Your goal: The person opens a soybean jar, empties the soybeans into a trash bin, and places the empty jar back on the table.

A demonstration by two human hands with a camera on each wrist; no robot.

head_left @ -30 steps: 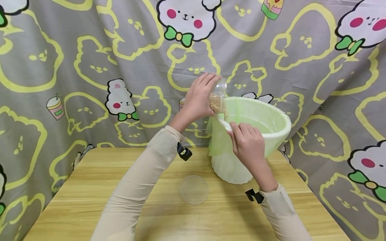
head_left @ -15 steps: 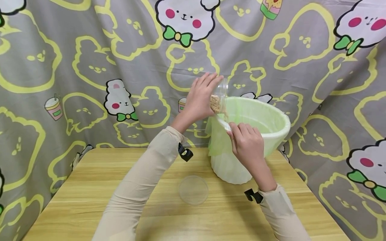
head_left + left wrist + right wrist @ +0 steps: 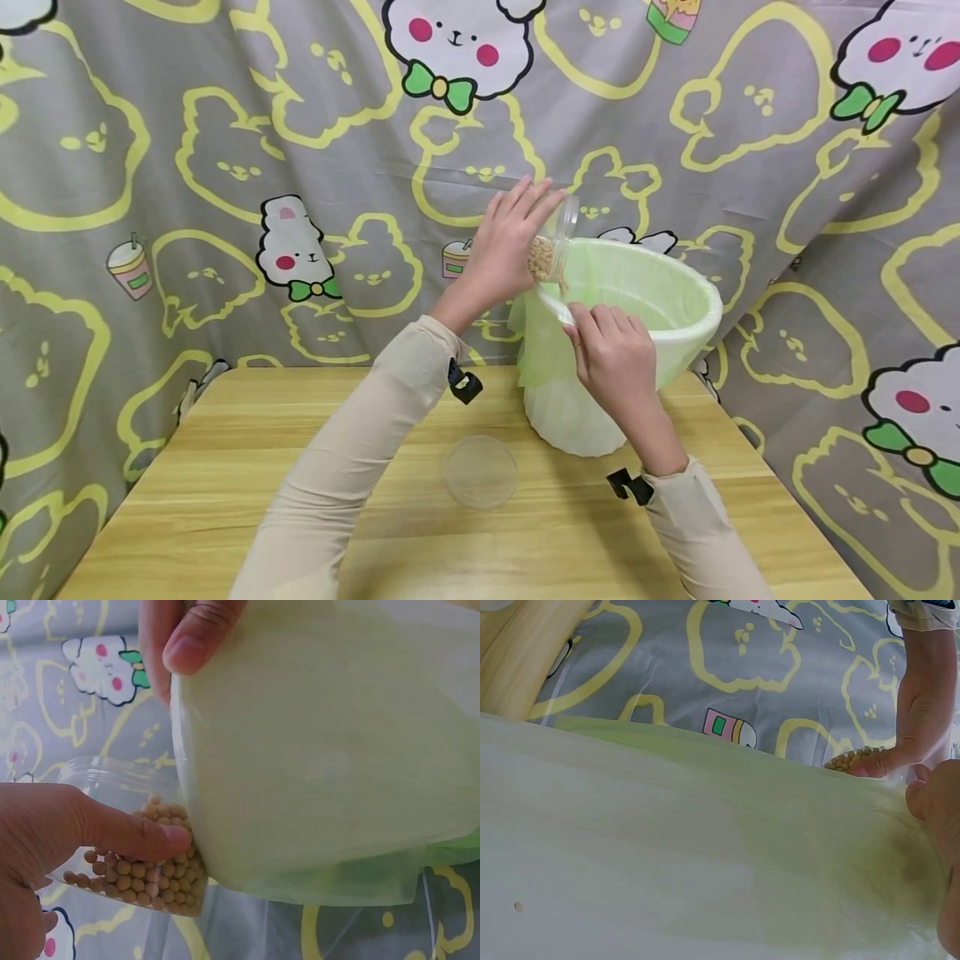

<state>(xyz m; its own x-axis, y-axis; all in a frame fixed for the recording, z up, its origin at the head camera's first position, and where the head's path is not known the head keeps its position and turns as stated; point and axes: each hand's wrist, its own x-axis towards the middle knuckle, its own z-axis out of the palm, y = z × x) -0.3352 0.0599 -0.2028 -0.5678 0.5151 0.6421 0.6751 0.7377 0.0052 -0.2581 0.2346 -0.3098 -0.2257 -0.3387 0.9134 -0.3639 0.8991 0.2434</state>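
My left hand [image 3: 501, 250] grips a clear plastic jar [image 3: 570, 218] on its side, mouth toward the inside of a white trash bin [image 3: 576, 412]. Round beige soybeans [image 3: 146, 885] lie along the jar's lower wall, and several spill over its mouth past the bin's rim. In the left wrist view the thumb presses along the jar's side. A thin pale green trash bag [image 3: 534, 354] lines the bin and folds over the rim. My right hand [image 3: 618, 358] pinches the near rim and the bag, thumb outside. The bin's bottom inside is hidden.
A round clear lid [image 3: 482, 472] lies flat on the wooden table [image 3: 300, 492], in front of the bin. Behind and beside the table hangs a grey curtain [image 3: 360, 167] with cartoon prints.
My left hand has moved slightly right and tipped the jar's mouth further down, with soybeans dropping over the rim. The right hand keeps its hold on the bin.
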